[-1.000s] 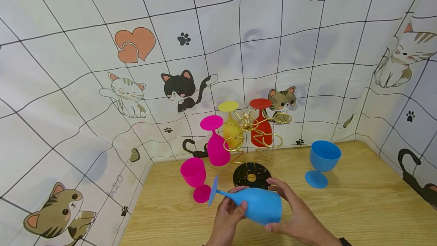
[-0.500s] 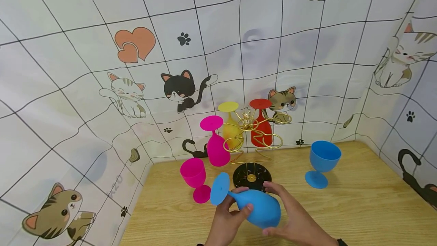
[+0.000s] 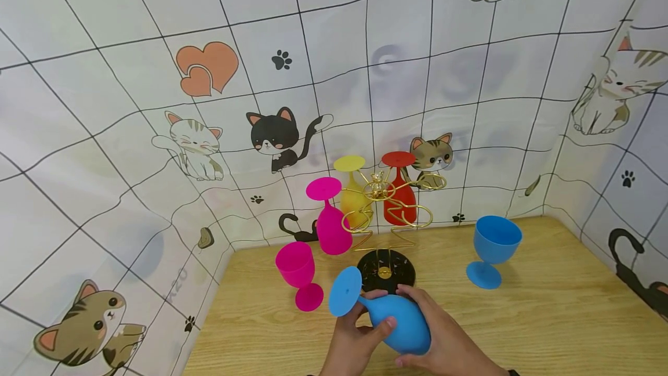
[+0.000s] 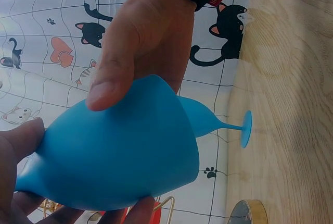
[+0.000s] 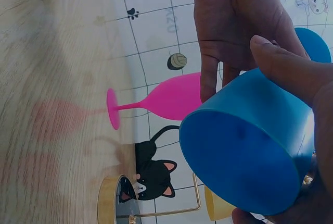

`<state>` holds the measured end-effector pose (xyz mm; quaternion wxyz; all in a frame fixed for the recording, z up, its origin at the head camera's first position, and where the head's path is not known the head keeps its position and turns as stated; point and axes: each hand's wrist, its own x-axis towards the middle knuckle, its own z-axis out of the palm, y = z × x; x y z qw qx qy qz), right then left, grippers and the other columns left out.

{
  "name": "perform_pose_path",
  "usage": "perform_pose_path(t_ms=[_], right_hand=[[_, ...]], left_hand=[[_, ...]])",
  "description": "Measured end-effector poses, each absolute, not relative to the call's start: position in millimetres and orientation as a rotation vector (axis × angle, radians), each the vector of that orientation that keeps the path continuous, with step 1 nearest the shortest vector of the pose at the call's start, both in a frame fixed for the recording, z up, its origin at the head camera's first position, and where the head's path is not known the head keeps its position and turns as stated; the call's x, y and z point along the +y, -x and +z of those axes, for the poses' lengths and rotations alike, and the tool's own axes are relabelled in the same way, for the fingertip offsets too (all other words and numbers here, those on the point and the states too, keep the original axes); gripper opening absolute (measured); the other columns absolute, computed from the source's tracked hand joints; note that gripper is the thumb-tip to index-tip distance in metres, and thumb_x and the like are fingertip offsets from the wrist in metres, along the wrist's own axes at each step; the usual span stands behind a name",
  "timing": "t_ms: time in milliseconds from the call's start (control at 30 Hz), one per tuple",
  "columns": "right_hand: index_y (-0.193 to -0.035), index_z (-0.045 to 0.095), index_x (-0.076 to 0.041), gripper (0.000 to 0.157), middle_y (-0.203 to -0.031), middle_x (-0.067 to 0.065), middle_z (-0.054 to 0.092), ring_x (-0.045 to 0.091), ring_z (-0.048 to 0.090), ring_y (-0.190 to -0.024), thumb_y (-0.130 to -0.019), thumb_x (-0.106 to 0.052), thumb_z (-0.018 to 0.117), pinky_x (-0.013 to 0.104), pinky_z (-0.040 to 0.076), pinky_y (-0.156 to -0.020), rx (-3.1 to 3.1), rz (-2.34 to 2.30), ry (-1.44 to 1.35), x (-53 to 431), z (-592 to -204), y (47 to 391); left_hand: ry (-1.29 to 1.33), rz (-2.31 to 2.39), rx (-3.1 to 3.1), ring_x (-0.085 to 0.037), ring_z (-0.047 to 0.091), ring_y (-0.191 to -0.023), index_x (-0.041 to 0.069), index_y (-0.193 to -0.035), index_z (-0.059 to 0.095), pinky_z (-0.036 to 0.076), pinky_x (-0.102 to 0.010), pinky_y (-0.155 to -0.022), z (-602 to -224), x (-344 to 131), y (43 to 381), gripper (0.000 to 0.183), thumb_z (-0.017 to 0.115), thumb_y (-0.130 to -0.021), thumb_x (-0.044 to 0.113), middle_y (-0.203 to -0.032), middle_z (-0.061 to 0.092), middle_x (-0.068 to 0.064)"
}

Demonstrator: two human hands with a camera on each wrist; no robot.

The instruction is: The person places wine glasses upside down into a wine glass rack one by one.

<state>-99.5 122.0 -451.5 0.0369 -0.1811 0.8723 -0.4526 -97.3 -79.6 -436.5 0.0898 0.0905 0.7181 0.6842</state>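
Both of my hands hold a blue plastic goblet (image 3: 404, 325) tilted in front of the rack, its round foot toward the upper left. My left hand (image 3: 354, 341) grips it where the stem meets the bowl, thumb on the bowl. My right hand (image 3: 449, 334) wraps the wide end of the bowl near the rim. In the right wrist view the open mouth of this blue goblet (image 5: 239, 161) shows, hollow inside. Behind it, a gold wire rack with a black round base (image 3: 403, 268) carries upside-down goblets: pink (image 3: 334, 232), yellow (image 3: 356, 199) and red (image 3: 399, 202).
An upright pink goblet (image 3: 296, 266) stands left of the rack on the wood-grain table (image 3: 553, 306). Another blue goblet (image 3: 496, 241) stands upright at the right. A white sheet (image 3: 334, 33) printed with cats and grid lines hangs behind and at both sides.
The held goblet has turned so its foot faces up more toward the head camera, and it has shifted slightly right. My right hand has closed in around the bowl. The other goblets stay put.
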Motion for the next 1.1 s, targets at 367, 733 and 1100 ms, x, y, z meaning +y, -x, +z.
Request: perform_pose_path(t_ms=[367,733,1100], right_hand=[[-0.145,0.035,-0.017,0.093,-0.143,0.016,0.044,0.041,0.054,-0.117,-0.073,-0.051,0.082,0.061,0.055,-0.082,2.703,-1.37,0.576,121.6,-452.8,101.2],[-0.143,0.036,-0.016,0.09,-0.139,0.017,0.046,0.04,0.055,-0.115,-0.073,-0.046,0.084,0.063,0.053,-0.083,2.684,-1.437,0.481,117.5,-451.4,99.9],[-0.145,0.035,-0.022,0.086,-0.142,0.018,0.045,0.039,0.055,-0.116,-0.076,-0.042,0.083,0.059,0.055,-0.082,2.655,-1.5,0.316,115.9,-453.9,100.0]], left_hand=[[-0.27,2.055,2.129,-0.034,0.054,-0.127,0.017,-0.135,0.056,0.058,-0.034,-0.088,-440.0,-78.3,97.7,0.046,0.068,-0.093,0.031,-0.139,0.053,-0.012],[-0.384,2.082,2.24,-0.036,0.049,-0.13,0.024,-0.14,0.046,0.053,-0.043,-0.091,-443.4,-79.8,101.1,0.053,0.07,-0.092,0.025,-0.141,0.05,-0.007],[-0.352,2.123,2.144,-0.038,0.041,-0.138,0.028,-0.148,0.037,0.052,-0.041,-0.098,-453.8,-71.8,93.4,0.071,0.074,-0.088,0.025,-0.149,0.044,-0.006]])
